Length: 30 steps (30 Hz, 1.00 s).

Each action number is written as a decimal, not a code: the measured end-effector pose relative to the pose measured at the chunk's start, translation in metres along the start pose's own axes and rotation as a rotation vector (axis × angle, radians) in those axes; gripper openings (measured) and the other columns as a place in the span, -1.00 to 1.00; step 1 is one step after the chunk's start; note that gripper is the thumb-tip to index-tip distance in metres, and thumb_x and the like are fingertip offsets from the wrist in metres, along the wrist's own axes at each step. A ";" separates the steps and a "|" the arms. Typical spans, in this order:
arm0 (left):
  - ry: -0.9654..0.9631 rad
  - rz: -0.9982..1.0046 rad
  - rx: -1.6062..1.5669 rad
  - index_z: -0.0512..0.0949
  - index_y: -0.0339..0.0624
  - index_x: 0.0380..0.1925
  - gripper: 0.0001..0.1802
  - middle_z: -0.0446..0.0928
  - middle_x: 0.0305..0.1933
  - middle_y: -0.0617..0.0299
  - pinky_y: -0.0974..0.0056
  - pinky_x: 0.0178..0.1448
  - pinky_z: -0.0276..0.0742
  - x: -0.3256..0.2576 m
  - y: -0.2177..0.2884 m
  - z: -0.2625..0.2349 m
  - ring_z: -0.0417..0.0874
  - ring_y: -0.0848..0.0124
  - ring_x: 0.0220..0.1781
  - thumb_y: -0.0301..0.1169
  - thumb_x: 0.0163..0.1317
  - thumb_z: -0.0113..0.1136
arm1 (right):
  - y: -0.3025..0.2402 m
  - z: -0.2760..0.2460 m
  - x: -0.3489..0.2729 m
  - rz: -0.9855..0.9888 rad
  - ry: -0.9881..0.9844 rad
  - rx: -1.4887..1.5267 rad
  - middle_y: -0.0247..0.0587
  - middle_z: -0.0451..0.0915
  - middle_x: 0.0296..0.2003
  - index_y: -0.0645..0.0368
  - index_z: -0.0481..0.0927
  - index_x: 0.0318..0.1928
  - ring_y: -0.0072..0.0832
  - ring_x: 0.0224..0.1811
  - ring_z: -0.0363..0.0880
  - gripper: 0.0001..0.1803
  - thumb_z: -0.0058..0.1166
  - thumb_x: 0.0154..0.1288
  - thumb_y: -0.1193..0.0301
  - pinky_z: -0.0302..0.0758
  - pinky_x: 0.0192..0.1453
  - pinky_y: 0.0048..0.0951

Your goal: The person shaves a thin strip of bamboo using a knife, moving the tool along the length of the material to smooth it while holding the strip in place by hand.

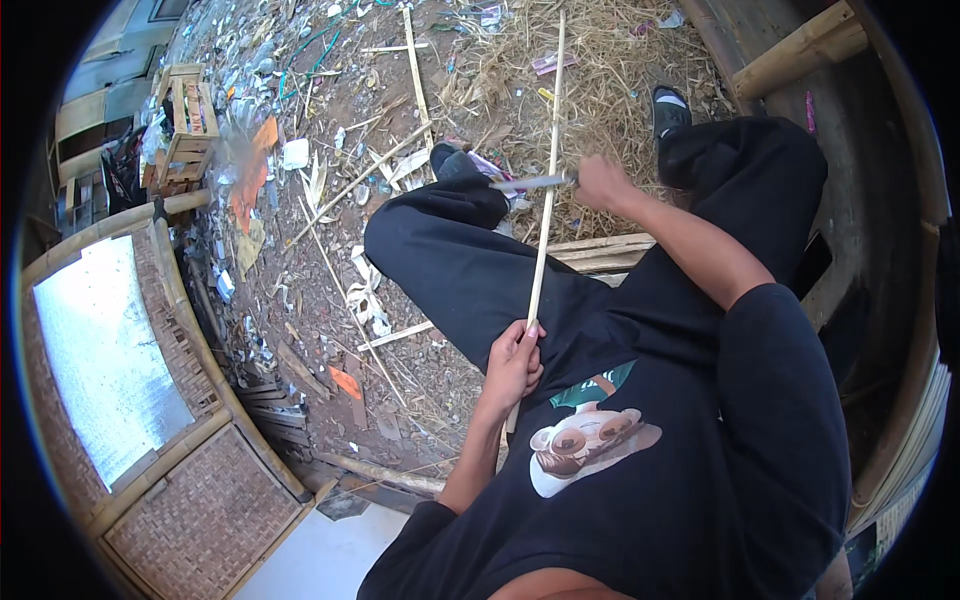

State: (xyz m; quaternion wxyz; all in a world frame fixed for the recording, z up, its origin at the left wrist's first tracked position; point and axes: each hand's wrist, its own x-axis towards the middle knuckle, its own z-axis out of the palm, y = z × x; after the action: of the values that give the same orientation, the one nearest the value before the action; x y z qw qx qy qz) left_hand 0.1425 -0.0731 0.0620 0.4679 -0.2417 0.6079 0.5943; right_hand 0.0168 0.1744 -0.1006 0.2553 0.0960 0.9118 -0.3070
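Note:
A long, pale bamboo strip (547, 220) runs from beside my waist out past my legs, over the littered ground. Near its lower end my left hand (513, 362) is closed round it, the thumb lying along the strip. My right hand (603, 184) makes a fist on the handle of a knife (532, 183). The blade points left and crosses the strip about midway along; whether it touches the strip I cannot tell. Most of the handle is hidden in my fist.
Several bamboo strips (415, 70) lie on the dirt among plastic scraps. Straw (620, 80) covers the ground beyond my feet. A wooden crate (188, 125) stands at the far left, a woven bamboo panel (200, 500) at the near left. A bamboo pole (800, 50) juts in at the upper right.

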 end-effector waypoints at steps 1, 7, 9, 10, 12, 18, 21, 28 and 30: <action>0.001 -0.004 -0.004 0.34 -0.16 -0.26 -0.77 0.03 -0.76 0.46 0.48 -0.78 -0.19 0.000 0.000 0.000 -0.06 0.69 -0.84 -0.22 0.42 -0.13 | -0.003 0.003 -0.007 0.001 -0.006 -0.002 0.26 0.58 -0.34 0.40 0.60 -0.36 0.07 -0.25 0.61 -0.75 0.04 -0.01 0.44 0.56 -0.14 -0.08; 0.015 -0.007 0.039 0.35 -0.17 -0.28 -0.77 0.06 -0.77 0.48 0.47 -0.78 -0.13 0.000 0.002 0.003 -0.02 0.69 -0.84 -0.24 0.42 -0.13 | 0.008 0.016 0.008 -0.106 0.038 -0.109 0.19 0.60 -0.36 0.35 0.59 -0.40 0.03 -0.25 0.62 -0.81 0.00 -0.02 0.50 0.57 -0.14 -0.10; -0.005 -0.005 0.016 0.34 -0.17 -0.28 -0.78 0.07 -0.76 0.48 0.48 -0.78 -0.13 0.002 0.000 0.002 -0.01 0.69 -0.84 -0.25 0.42 -0.13 | 0.019 0.018 0.019 0.014 0.043 -0.106 0.18 0.61 -0.37 0.32 0.60 -0.38 0.01 -0.25 0.63 -0.82 0.01 0.01 0.49 0.57 -0.15 -0.12; -0.002 0.000 0.014 0.34 -0.17 -0.28 -0.78 0.07 -0.76 0.48 0.48 -0.78 -0.13 0.002 -0.001 0.002 -0.01 0.69 -0.84 -0.25 0.42 -0.13 | 0.019 0.020 0.024 0.009 0.045 -0.108 0.18 0.61 -0.37 0.32 0.60 -0.38 0.01 -0.25 0.63 -0.82 0.01 0.01 0.49 0.57 -0.15 -0.12; 0.023 0.004 0.045 0.34 -0.16 -0.28 -0.79 0.07 -0.75 0.48 0.48 -0.78 -0.12 0.001 -0.001 0.002 -0.01 0.69 -0.83 -0.26 0.43 -0.14 | 0.019 0.021 0.033 0.085 0.087 -0.085 0.15 0.62 -0.35 0.30 0.62 -0.34 -0.03 -0.24 0.64 -0.82 0.02 0.05 0.49 0.58 -0.16 -0.15; 0.004 0.045 0.061 0.34 -0.16 -0.29 -0.80 0.07 -0.75 0.49 0.49 -0.76 -0.11 -0.001 -0.011 -0.001 0.00 0.70 -0.82 -0.27 0.43 -0.14 | 0.057 -0.012 0.071 0.203 0.271 -0.088 0.13 0.62 -0.27 0.27 0.63 -0.29 -0.04 -0.18 0.63 -0.75 -0.08 0.13 0.43 0.57 -0.13 -0.12; 0.004 0.058 0.085 0.34 -0.16 -0.28 -0.80 0.07 -0.74 0.49 0.50 -0.75 -0.11 -0.005 -0.010 -0.001 0.00 0.70 -0.80 -0.27 0.42 -0.14 | 0.071 -0.018 0.082 0.195 0.258 -0.150 0.12 0.62 -0.26 0.24 0.64 -0.26 -0.03 -0.14 0.62 -0.74 -0.09 0.15 0.41 0.57 -0.11 -0.11; -0.007 0.031 0.144 0.34 -0.17 -0.25 -0.78 0.14 -0.70 0.45 0.49 -0.73 -0.02 -0.012 0.000 0.002 0.07 0.68 -0.78 -0.25 0.42 -0.14 | 0.062 0.006 0.073 0.220 0.198 -0.135 0.20 0.58 -0.14 0.28 0.63 -0.19 -0.03 -0.06 0.59 -0.69 0.00 0.06 0.40 0.53 0.00 -0.15; -0.030 0.009 0.214 0.33 -0.20 -0.26 -0.74 0.19 -0.71 0.43 0.48 -0.73 0.07 -0.012 0.013 -0.001 0.15 0.66 -0.80 -0.22 0.42 -0.15 | 0.066 0.000 0.074 0.267 0.110 -0.062 0.16 0.57 -0.10 0.29 0.60 -0.14 -0.05 0.00 0.55 -0.63 0.03 0.04 0.37 0.50 0.06 -0.17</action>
State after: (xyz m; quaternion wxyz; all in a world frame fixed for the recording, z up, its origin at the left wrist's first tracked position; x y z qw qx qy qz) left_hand 0.1364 -0.0745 0.0790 0.4972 -0.1787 0.6619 0.5317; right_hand -0.0237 0.2281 -0.1734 0.2464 0.2253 0.9125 -0.2364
